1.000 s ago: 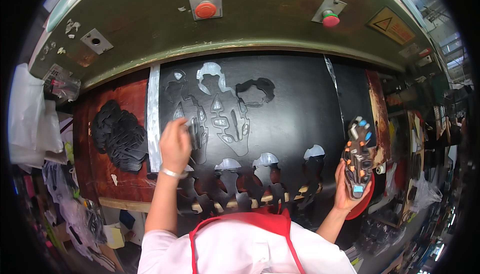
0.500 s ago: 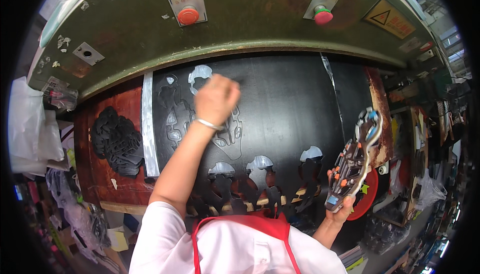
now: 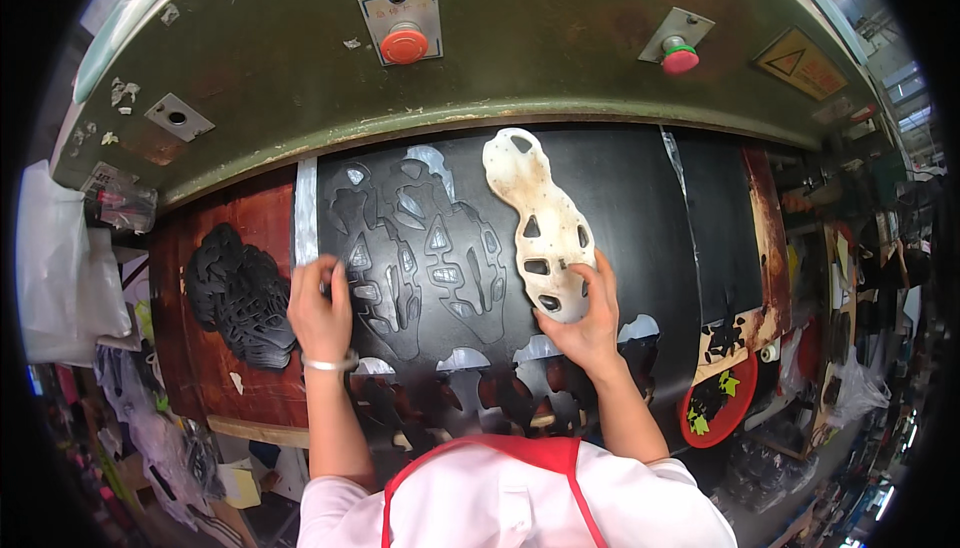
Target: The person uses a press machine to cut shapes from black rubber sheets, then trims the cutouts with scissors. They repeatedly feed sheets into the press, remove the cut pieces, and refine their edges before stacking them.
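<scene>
A long, sole-shaped cutting die point(image 3: 545, 198), pale face up with several holes, lies on or just over the black sheet point(image 3: 635, 208). My right hand point(image 3: 583, 313) grips its near end, thumb on the left and fingers on the right side. My left hand point(image 3: 322, 313) is at the sheet's left edge, its fingers half bent and thumb apart, with nothing visible between them. Between the hands, two sole-shaped cut outlines point(image 3: 465, 268) show in the sheet. Left of my left hand, a pile of black cut pieces point(image 3: 240, 293) rests on the reddish-brown board point(image 3: 180, 378).
The green machine beam point(image 3: 270, 58) spans the far side, carrying a red push button point(image 3: 404, 45) and a pink-red one point(image 3: 680, 58). Cut-out gaps line the sheet's near edge. A red basin point(image 3: 735, 403) with black and yellow-green scraps stands at the near right.
The cutting die has been turned over and brought leftward by my right hand, from beside the sheet's right edge. My left hand has left the cut outlines and moved left and nearer to me.
</scene>
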`<state>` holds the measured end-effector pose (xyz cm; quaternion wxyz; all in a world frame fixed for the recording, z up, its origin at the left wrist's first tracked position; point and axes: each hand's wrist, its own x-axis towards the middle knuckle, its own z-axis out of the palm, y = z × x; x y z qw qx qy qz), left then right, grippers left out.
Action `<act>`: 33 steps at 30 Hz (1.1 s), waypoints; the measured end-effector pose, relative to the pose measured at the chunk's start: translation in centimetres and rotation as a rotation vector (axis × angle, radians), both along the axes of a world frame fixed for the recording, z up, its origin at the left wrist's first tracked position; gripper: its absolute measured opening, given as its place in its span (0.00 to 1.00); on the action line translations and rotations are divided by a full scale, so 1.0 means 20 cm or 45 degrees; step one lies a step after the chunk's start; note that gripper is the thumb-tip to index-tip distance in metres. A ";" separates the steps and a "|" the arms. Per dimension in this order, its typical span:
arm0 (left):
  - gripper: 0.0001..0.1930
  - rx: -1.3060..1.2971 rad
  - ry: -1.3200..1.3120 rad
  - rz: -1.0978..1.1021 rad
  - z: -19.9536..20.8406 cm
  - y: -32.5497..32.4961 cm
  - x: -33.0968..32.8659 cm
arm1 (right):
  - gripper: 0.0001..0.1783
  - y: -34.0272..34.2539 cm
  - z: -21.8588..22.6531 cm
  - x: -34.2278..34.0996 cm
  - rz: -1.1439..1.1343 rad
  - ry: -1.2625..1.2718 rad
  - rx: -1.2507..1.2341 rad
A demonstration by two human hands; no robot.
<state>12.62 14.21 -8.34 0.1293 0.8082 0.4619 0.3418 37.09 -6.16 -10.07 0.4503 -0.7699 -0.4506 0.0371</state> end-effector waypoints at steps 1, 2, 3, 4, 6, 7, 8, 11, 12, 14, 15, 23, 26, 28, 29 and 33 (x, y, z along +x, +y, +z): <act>0.03 -0.053 -0.034 0.012 -0.01 -0.03 -0.05 | 0.39 0.01 -0.01 0.00 -0.017 -0.021 -0.016; 0.03 -0.066 0.018 0.026 -0.02 -0.07 -0.10 | 0.40 0.01 -0.01 0.01 -0.028 -0.049 -0.015; 0.04 -0.067 0.043 0.016 -0.03 -0.10 -0.15 | 0.41 0.01 -0.02 0.02 -0.053 -0.076 -0.003; 0.04 -0.060 0.077 0.001 -0.04 -0.13 -0.19 | 0.42 0.02 -0.02 0.04 -0.032 -0.076 0.010; 0.05 -0.103 0.083 0.060 -0.06 -0.17 -0.29 | 0.44 0.06 -0.02 0.08 0.001 -0.063 0.040; 0.05 -0.123 0.090 0.096 -0.07 -0.19 -0.33 | 0.45 0.09 -0.02 0.09 0.021 -0.080 0.056; 0.06 -0.096 0.061 0.102 -0.08 -0.20 -0.36 | 0.46 0.13 -0.03 0.12 0.029 -0.090 0.066; 0.05 -0.290 0.090 0.231 -0.11 -0.25 -0.40 | 0.48 0.23 -0.04 0.20 0.089 -0.172 0.078; 0.04 -0.311 0.111 0.238 -0.13 -0.26 -0.39 | 0.49 0.26 -0.05 0.23 0.064 -0.116 0.022; 0.05 -0.338 0.228 0.205 -0.18 -0.27 -0.37 | 0.51 0.31 -0.07 0.27 0.059 -0.069 -0.035; 0.06 -0.316 0.288 0.218 -0.21 -0.28 -0.35 | 0.52 0.32 -0.07 0.29 0.044 -0.081 -0.047; 0.11 -0.210 0.194 0.395 -0.47 -0.03 -0.18 | 0.42 0.62 0.29 0.81 -0.510 -0.465 0.377; 0.12 -0.125 0.190 0.355 -0.47 0.14 -0.10 | 0.52 0.79 0.32 0.93 -0.553 -0.518 0.303; 0.12 -0.131 0.164 0.374 -0.46 0.24 -0.04 | 0.54 0.81 0.29 0.93 -0.518 -0.513 0.409; 0.12 -0.151 0.180 0.376 -0.45 0.29 -0.02 | 0.54 0.81 0.27 0.93 -0.536 -0.483 0.373; 0.12 -0.164 0.184 0.406 -0.42 0.37 0.02 | 0.54 0.78 0.21 0.93 -0.523 -0.492 0.370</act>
